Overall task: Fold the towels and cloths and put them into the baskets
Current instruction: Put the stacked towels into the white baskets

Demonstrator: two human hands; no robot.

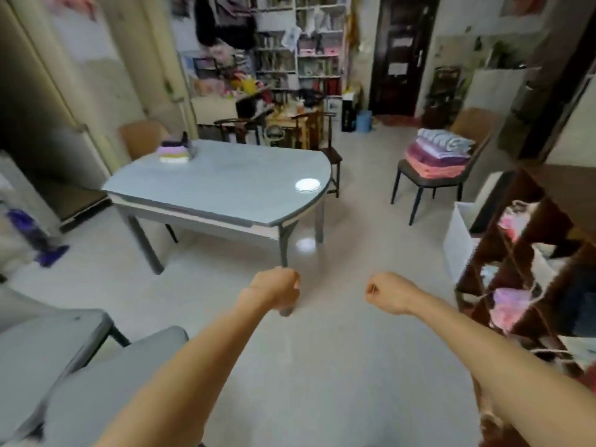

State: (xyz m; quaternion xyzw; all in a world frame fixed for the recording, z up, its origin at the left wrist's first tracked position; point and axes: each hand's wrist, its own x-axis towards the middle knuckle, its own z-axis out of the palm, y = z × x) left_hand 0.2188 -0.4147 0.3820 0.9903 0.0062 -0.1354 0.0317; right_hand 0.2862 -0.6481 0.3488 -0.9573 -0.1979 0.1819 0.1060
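Left hand [275, 290] and right hand [387, 293] curled into empty fists, held out over pale floor. Stack of folded pink, purple and blue towels [438, 153] resting on dark chair [429, 182], well apart. Smaller folded cloths [174, 153] lying on grey-blue table [225, 185].

Head-worn wide view, forward and down, toward distant table [219, 175].
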